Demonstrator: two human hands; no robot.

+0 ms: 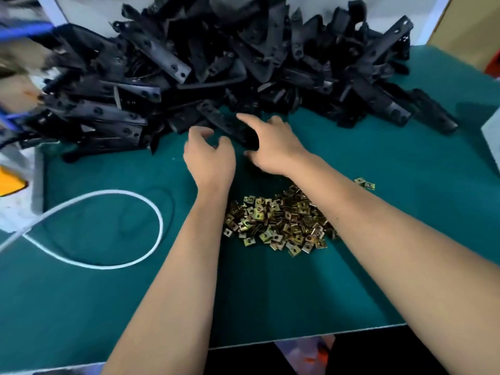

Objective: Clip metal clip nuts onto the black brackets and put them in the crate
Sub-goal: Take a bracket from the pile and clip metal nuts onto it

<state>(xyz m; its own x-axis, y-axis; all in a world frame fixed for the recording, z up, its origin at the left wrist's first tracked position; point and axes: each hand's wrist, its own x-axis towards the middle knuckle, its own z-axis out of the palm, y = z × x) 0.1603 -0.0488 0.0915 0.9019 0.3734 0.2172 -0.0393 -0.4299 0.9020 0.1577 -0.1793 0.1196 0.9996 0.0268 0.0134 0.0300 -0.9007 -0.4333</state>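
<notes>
Both hands reach to the near foot of the bracket heap (216,63), which is banked along the far edge of the desk (405,212) from its far left corner almost to its far right corner. The right hand (273,147) lies over one bracket (232,125) at the heap's front, fingers spread across it and thumb below; whether it is already pinched cannot be told. The left hand (209,158) hovers just beside it, fingers curled but apart, holding nothing visible.

The clip nuts (281,223) lie in a loose brassy pile at the middle of the desk, between the forearms, well short of the near edge. A white cable (113,228) loops on the left half of the desk. No crate can be identified with certainty.

Handling, as judged: the brackets appear to be stiff, flat, light strips with holes, tangled so that one lifted by its end may drag neighbours; grasping the free end and drawing it toward the near edge seems safest. The clip nuts look small, thin, springy and smooth, apt to slip, so each is best pinched by its flat faces, open mouth leading onto the bracket edge.
</notes>
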